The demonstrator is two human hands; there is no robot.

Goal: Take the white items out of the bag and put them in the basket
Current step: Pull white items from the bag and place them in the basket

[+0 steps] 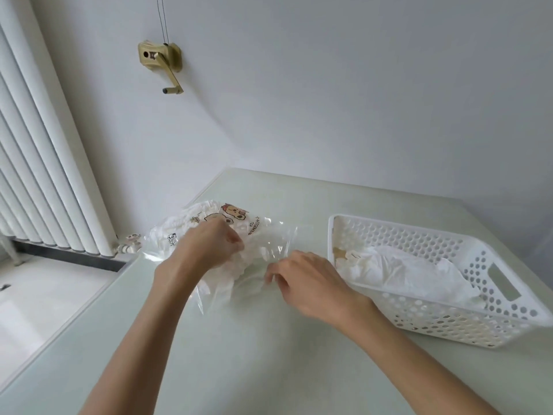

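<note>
On pale table by radiator, L hand & R hand pinch bag.

I see a pale greenish table with a smooth, slightly glossy top filling the lower part of the frame; its far edge runs along the wall at mid-height and its left edge slants down towards the lower left corner. Two things lie directly on it. A clear plastic bag, crumpled and printed with cartoon figures, sits just left of centre, close to the table's far left corner. A white perforated basket stands at the right of the frame, near the bag but apart from it, with a handle slot cut in its right wall.
</note>
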